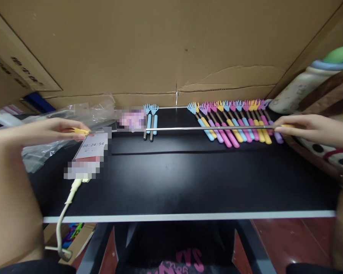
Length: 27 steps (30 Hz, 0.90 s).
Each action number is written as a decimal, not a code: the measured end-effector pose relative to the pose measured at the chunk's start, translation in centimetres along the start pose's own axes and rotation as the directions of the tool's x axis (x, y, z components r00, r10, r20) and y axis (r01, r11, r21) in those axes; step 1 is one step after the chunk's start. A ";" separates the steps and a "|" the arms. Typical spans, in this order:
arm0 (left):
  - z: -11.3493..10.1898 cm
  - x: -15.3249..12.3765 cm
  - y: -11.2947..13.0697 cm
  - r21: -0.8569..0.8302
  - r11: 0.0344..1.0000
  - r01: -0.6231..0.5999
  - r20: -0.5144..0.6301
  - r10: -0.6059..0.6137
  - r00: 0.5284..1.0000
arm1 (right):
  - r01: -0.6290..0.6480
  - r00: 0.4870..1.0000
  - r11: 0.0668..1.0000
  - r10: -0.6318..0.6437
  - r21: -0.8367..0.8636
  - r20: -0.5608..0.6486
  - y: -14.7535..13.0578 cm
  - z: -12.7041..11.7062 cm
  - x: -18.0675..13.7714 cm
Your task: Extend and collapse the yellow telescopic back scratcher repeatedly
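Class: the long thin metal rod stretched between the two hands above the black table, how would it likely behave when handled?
The extended rod looks very slim, so probably light and a little springy. It runs straight between the left hand and right hand, so fairly stiff. Round sections suggest it could roll on the table.

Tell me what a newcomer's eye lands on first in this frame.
First, the extended back scratcher, a thin metal rod stretched level above the black table, its yellow ends pinched by the left hand and right hand. Next, the row of pastel back scratchers lying at the table's back right, and two blue back scratchers at back centre.
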<state>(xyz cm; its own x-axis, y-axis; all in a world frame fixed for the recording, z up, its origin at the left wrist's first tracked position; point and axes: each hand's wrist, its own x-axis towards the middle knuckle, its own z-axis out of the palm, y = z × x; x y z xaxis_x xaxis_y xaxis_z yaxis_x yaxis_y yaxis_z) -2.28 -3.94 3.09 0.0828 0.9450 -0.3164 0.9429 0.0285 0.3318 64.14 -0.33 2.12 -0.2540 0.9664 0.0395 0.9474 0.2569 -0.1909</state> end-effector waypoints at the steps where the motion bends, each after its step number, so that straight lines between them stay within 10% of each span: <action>1: 0.0 0.1 0.0 0.005 1.000 -0.005 0.002 0.005 1.000 | 0.003 0.998 1.000 -0.005 0.027 0.056 -0.3 0.1 0.2; 14: -0.6 -0.7 1.0 -0.080 0.996 -0.029 -0.280 0.006 0.960 | -0.033 0.990 0.998 0.025 0.053 0.136 1.2 -0.2 -0.3; 20: -0.6 -0.7 0.9 -0.135 0.991 0.013 -0.407 -0.068 0.911 | -0.055 0.971 0.998 0.063 0.043 -0.229 1.4 -0.2 -0.8; 27: 0.0 -1.0 0.4 -0.364 0.930 -0.051 -0.649 -0.214 0.730 | -0.023 0.852 0.988 0.100 0.154 -0.514 -0.1 0.4 -1.6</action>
<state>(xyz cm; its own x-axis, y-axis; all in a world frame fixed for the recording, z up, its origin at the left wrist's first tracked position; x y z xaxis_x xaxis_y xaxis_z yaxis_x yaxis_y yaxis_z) -1.99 -4.90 3.54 -0.3502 0.8955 0.2745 0.7552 0.0966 0.6483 64.34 -1.90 1.71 -0.0217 0.8545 0.5189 0.9117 0.2299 -0.3404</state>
